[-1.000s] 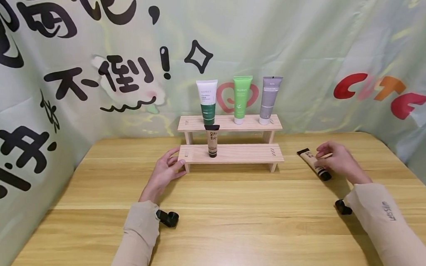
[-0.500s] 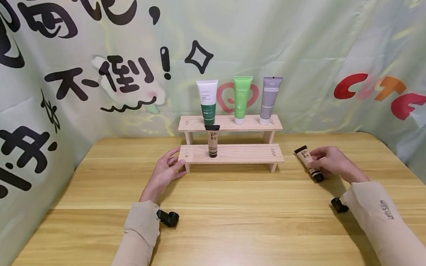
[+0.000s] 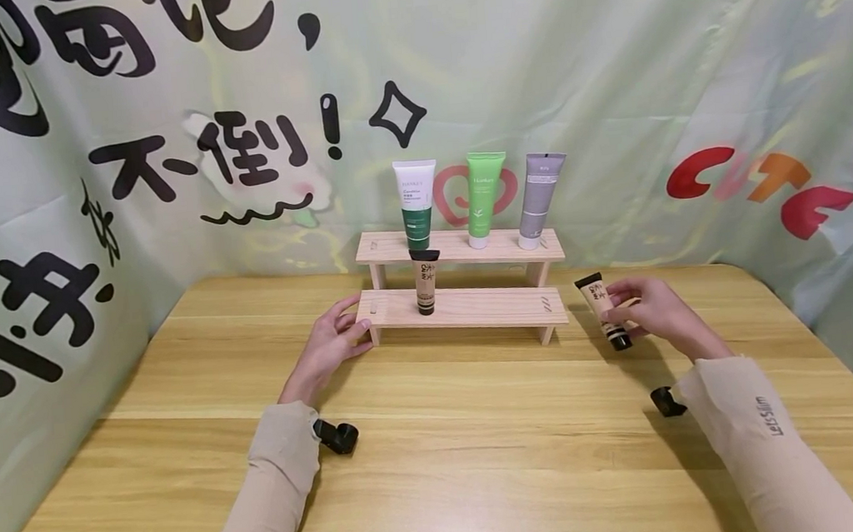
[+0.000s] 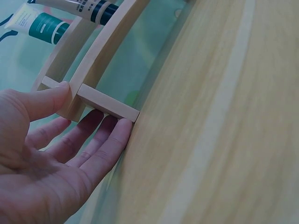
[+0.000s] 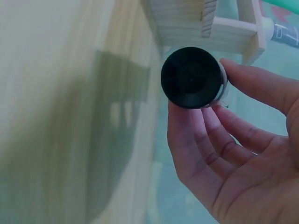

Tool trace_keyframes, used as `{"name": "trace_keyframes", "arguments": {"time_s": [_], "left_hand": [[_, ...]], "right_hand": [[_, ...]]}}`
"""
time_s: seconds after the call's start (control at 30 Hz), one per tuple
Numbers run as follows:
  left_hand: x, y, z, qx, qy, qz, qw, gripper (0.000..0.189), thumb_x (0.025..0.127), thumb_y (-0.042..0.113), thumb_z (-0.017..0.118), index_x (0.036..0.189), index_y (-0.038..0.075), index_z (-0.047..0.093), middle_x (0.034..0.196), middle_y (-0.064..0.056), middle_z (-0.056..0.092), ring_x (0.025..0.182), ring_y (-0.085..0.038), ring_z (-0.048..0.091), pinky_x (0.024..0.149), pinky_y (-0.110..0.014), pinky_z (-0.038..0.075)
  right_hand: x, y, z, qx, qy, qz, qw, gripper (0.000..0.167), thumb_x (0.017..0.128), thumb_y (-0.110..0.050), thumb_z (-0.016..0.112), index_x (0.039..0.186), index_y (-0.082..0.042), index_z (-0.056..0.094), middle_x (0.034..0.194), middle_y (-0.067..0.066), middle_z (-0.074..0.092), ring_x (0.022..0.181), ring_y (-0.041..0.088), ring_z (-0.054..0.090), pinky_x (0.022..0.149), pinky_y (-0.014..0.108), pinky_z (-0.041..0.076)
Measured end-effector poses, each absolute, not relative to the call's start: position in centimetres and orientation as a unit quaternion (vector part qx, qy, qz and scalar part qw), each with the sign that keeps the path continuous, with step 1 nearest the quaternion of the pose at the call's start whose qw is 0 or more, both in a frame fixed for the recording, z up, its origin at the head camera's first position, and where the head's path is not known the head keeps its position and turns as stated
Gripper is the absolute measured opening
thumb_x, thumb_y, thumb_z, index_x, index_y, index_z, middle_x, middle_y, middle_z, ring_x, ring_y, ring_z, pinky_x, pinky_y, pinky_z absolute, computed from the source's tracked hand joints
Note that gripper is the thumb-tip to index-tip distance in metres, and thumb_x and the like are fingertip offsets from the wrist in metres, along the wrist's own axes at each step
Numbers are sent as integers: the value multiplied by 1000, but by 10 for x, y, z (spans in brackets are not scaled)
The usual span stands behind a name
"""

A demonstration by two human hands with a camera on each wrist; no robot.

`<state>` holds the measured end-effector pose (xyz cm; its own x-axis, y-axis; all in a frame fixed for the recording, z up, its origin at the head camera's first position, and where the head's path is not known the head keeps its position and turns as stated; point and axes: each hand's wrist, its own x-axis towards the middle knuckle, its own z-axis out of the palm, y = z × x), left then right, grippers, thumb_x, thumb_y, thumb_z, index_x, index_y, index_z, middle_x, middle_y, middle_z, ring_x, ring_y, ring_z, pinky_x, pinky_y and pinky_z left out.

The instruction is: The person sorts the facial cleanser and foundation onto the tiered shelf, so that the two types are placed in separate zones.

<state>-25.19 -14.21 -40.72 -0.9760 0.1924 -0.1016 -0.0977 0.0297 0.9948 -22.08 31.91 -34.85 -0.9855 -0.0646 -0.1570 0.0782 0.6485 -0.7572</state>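
Observation:
My right hand pinches a beige tube with black ends between thumb and fingers, to the right of a two-tier wooden display shelf. The tube is tilted, its flat end up and to the left. In the right wrist view its round black cap faces the camera, and a shadow falls on the table beside it. My left hand holds the shelf's lower left end. The left wrist view shows the thumb at the board's edge and fingertips against the leg.
A similar beige tube stands on the lower tier, left of its middle. Along the upper tier stand a white and green tube, a light green tube and a grey-purple tube. A printed curtain hangs behind the wooden table.
My right hand has taken hold of the beige tube that lay on the table and moved it left and up, toward the shelf. The left hand has stayed at the shelf's end.

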Motion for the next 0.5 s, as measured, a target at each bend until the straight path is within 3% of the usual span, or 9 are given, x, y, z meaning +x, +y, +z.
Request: {"name": "trace_keyframes", "arguments": {"time_s": [0.5], "left_hand": [[-251, -142, -408, 40, 708, 698, 103, 56, 107, 0, 48, 159, 5, 28, 145, -31, 45, 128, -46, 51, 98, -42, 55]], "right_hand": [[-220, 297, -331, -21, 881, -471, 34, 58, 95, -3, 70, 140, 17, 39, 122, 27, 53, 83, 1, 61, 72, 31, 63]]}}
